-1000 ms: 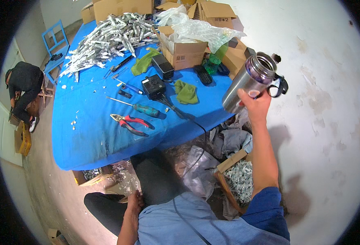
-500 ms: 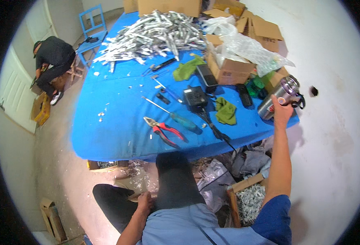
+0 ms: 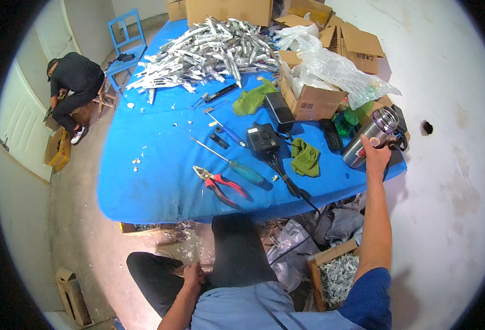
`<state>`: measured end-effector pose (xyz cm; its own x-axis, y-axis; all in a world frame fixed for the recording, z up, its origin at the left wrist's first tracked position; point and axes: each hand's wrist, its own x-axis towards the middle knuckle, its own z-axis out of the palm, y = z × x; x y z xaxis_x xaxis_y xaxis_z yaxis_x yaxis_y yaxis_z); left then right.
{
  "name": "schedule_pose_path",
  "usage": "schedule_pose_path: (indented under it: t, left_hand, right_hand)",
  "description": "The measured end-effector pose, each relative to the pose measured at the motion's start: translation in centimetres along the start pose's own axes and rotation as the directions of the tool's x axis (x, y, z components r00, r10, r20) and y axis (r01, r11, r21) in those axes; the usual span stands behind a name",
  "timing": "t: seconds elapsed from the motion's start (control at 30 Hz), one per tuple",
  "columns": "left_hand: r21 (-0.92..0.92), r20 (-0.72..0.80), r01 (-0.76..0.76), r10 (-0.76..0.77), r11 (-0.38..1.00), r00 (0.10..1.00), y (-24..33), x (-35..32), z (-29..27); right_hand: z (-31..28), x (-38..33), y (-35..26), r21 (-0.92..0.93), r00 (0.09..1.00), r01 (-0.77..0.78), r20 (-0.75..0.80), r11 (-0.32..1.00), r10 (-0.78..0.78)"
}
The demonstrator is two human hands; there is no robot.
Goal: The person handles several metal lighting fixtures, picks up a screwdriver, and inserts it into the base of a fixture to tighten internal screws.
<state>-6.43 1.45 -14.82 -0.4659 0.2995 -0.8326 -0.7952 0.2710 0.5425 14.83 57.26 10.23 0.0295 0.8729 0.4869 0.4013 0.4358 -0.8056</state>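
Observation:
My right hand (image 3: pixel 375 152) is stretched out to the table's right corner and grips a steel flask (image 3: pixel 369 136) with a dark cap, tilted just over the blue table (image 3: pixel 160 176). My left hand (image 3: pixel 192 274) rests on my knee below the table edge and holds nothing. In front of me on the table lie red-handled pliers (image 3: pixel 220 184), a long blue-handled screwdriver (image 3: pixel 237 168), a black power unit (image 3: pixel 262 137) with cables and a green cloth (image 3: pixel 305 157).
A heap of silver metal pieces (image 3: pixel 209 49) covers the table's far end, beside cardboard boxes (image 3: pixel 308 99) and clear plastic bags (image 3: pixel 336 71). Another person (image 3: pixel 74 82) crouches at the left near a blue chair (image 3: pixel 127 38). A box of metal scraps (image 3: pixel 336 275) stands on the floor.
My right hand has brought the flask down and away from me toward the table's right corner. The view has swung, so the table sits more central.

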Motion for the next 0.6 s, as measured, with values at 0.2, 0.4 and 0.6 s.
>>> schedule_pose_path:
  t: [0.2,0.4,0.6]
  left_hand:
    - [-0.02,-0.165,-0.115,0.11,0.993,0.98,4.6,-2.6,1.9]
    - [-0.076,-0.067,-0.257,0.252,0.964,0.965,9.9,-3.5,1.7]
    - [-0.072,-0.025,-0.404,0.404,0.912,0.915,14.7,-5.1,3.3]
  right_hand:
    - [-0.3,0.0,2.6,0.068,1.0,0.001,-0.017,0.998,0.001]
    - [-0.3,-0.5,2.6,0.081,0.986,-0.16,0.065,0.984,0.155]
    - [-0.5,-4.5,6.0,0.109,0.993,0.053,-0.108,0.993,-0.041]
